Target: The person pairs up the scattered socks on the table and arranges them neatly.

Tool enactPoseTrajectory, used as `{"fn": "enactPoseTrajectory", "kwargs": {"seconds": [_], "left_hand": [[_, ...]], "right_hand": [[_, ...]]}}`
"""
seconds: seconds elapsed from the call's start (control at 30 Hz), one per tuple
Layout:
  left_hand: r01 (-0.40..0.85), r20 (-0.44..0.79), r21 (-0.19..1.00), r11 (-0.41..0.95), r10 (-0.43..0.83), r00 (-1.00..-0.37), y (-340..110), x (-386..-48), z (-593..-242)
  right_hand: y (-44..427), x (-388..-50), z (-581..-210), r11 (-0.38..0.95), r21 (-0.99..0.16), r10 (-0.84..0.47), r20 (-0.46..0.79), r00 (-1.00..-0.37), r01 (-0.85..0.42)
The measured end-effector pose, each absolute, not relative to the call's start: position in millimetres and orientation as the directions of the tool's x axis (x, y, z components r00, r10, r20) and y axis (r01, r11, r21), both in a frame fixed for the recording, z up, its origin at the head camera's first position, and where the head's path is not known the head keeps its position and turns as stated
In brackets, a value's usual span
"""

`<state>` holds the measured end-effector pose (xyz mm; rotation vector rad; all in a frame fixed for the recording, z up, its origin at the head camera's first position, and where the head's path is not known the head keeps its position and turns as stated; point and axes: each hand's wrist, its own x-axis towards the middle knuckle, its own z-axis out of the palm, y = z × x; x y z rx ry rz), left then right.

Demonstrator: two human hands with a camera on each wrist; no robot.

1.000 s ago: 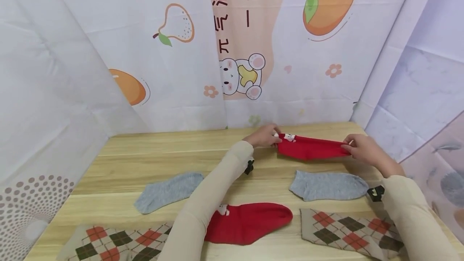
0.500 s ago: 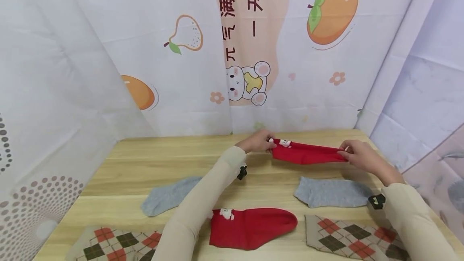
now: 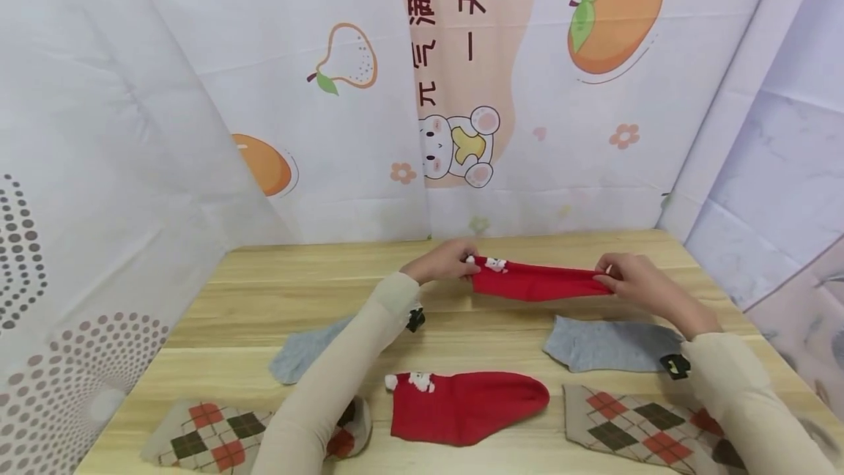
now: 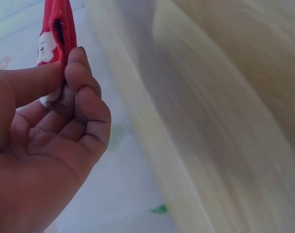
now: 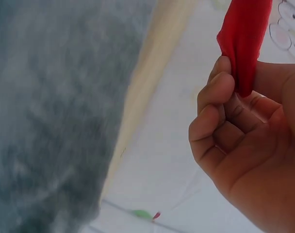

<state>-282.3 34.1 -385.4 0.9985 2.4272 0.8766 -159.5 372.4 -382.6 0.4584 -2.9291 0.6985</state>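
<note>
1. Above the far part of the wooden table (image 3: 316, 270), head view: a red sock (image 3: 537, 283) is stretched between the left hand (image 3: 443, 261) and the right hand (image 3: 636, 281). It appears lifted off the boards. Its top edge runs nearly straight and the lower edge bows slightly; pulling from both ends probably serves to keep the knit flat.

2. Head view, nearer the person: a second red sock (image 3: 461, 409) lies flat, cuff to the left and toe to the right. The held sock points the same way and bears a similar white figure, so the two look like a pair.

3. Head view, flanks: a grey sock (image 3: 606, 345) and a checked sock (image 3: 646, 427) lie on the right; another grey sock (image 3: 297, 350) and another checked sock (image 3: 211, 435) lie on the left, partly hidden by the left sleeve (image 3: 336, 380). The spacing suggests each is kept separate for easy picking.

4. Left wrist view: thumb and forefinger are clamped on the cuff, beside the white figure. The firm rim likely gives a steady hold.

5. Right wrist view: thumb and forefinger pinch the toe, gathering the fabric into folds, presumably to hold tension against the left.
</note>
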Motion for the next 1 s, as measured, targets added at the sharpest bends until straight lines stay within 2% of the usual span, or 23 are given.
{"fn": "enactPoseTrajectory", "kwargs": {"seconds": [0.2, 0.47, 1.0], "left_hand": [[0.571, -0.070, 0.597, 0.564, 0.745, -0.663, 12, -280, -392], [0.578, -0.072, 0.576, 0.578, 0.740, -0.668, -20, -267, -394], [0.584, -0.065, 0.563, 0.585, 0.736, -0.674, -78, -211, -390]], "right_hand": [[356, -158, -385, 0.840, -0.416, -0.306, 0.169, -0.937, -0.349], [330, -152, -381, 0.820, -0.418, -0.361, 0.154, -0.920, -0.391], [284, -134, -376, 0.748, -0.389, -0.499, 0.206, -0.842, -0.538]]}}
